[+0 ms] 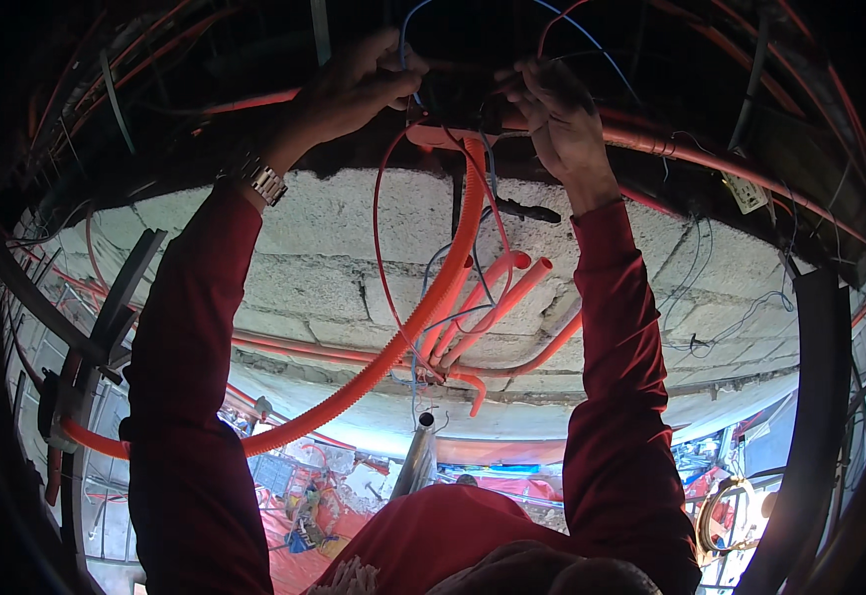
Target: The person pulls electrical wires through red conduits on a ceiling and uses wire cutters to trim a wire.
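Both my arms, in dark red sleeves, reach up to an orange junction box (445, 137). My left hand (369, 84), left of the box, is closed with a blue wire (504, 2) running through its fingertips. To the right of the box, my right hand (559, 117) is pinched, with a red wire (548, 28) meeting its fingers. Shadow hides the wire ends. From the box hangs an orange corrugated conduit (408, 332), curving down behind my left forearm. A thin red wire loop (376, 213) dangles beside it.
A pale block wall (304, 238) stands behind, with several orange pipes (497, 307) converging on it. An orange pipe (706, 159) runs right from the box. Dark metal bars (818, 397) flank me. Below are a metal tube (418, 456) and a cluttered lower level.
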Demonstrator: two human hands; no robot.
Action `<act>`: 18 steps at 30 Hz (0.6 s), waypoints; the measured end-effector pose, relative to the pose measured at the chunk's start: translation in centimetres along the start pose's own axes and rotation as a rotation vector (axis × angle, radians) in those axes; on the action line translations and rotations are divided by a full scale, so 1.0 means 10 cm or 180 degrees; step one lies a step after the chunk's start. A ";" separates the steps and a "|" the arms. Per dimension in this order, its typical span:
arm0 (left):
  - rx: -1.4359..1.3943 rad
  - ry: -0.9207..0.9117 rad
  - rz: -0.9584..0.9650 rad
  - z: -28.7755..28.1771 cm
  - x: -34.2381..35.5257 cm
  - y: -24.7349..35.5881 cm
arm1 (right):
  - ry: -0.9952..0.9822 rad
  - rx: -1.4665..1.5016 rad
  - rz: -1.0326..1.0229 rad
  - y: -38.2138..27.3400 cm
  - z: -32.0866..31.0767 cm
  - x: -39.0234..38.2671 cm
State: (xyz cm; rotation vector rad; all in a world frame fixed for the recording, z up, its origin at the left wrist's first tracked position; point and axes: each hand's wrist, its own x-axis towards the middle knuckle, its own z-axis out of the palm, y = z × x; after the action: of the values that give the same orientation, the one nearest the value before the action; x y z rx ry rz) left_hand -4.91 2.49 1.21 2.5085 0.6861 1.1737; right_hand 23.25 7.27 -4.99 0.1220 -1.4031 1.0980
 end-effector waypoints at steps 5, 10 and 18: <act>0.0081 0.0033 0.0003 0.01 -0.01 -0.01 | -0.0021 -0.0012 -0.0029 -0.01 0.02 0.00; 0.0141 0.0077 0.0036 0.02 -0.02 -0.02 | -0.0012 -0.0053 0.0016 0.00 0.00 0.00; 0.0114 0.0107 0.0087 0.02 -0.03 -0.05 | -0.0022 -0.0057 0.0036 -0.01 -0.01 0.00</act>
State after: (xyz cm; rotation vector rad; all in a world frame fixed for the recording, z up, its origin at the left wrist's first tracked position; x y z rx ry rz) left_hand -5.10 2.78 0.66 2.5406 0.6893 1.2264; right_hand 23.35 7.32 -4.94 0.1051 -1.4212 1.0951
